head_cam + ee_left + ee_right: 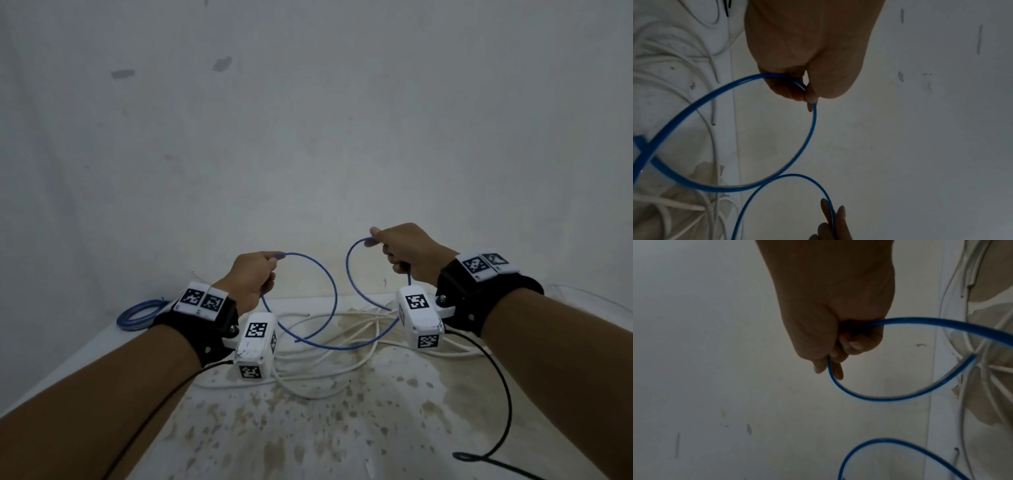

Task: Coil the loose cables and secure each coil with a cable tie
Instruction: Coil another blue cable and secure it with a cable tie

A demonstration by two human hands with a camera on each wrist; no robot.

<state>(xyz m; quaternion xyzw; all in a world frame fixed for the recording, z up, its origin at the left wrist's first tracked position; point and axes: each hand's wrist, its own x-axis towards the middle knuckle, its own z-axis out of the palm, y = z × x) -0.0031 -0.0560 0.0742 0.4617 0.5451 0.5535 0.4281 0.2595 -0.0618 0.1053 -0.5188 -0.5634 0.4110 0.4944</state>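
Stained white table [342,428] sitting against grubby wall. Left hand [255,279] and right hand [407,253] both pinching blue cable [334,291], looping between them above white cables [325,363].

Heads up, your left hand [251,275] covers the stretch of blue cable [330,284] running through its grip, same with your right hand [407,251]. The blue coil [137,313] at the left of the head view is half hidden behind your wrist strap. The white cables [342,346] duck under both wrist cameras, and whether any tie sits on that coil is too small to tell.
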